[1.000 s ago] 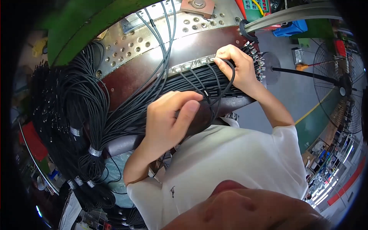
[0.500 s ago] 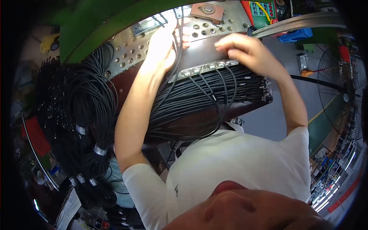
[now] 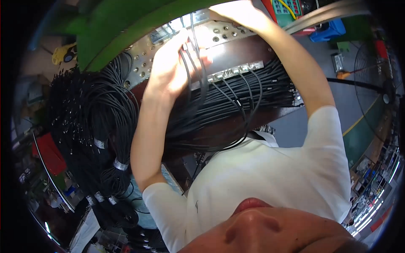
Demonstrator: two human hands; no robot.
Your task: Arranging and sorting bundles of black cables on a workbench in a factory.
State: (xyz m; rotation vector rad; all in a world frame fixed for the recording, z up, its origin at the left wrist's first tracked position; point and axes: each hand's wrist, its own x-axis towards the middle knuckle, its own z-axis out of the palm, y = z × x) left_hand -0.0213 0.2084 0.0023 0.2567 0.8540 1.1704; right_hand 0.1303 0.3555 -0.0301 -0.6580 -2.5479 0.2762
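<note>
My left hand (image 3: 171,63) is closed around a few black cables (image 3: 196,67) at the far left of the bench; strong light washes out its fingers. Those cables hang down past the wrist. Across the top edge reaches my right hand (image 3: 238,10), overexposed, with its fingers hidden behind the green machine part. Between my arms, a metal strip (image 3: 230,75) holds several cable connectors in a row. Black leads run from it toward my body, over a thick layer of black cables (image 3: 219,105) lying lengthwise.
A curved green machine part (image 3: 126,31) overhangs the perforated metal plate (image 3: 223,31). Big tied bundles of black cable (image 3: 105,101) hang at the left. To the right are a blue object (image 3: 329,30), a fan (image 3: 367,80) and a green control box (image 3: 287,7).
My right hand has moved from above the connector strip up and left to the top edge. My left hand stays on the cables, and more strands now hang from it.
</note>
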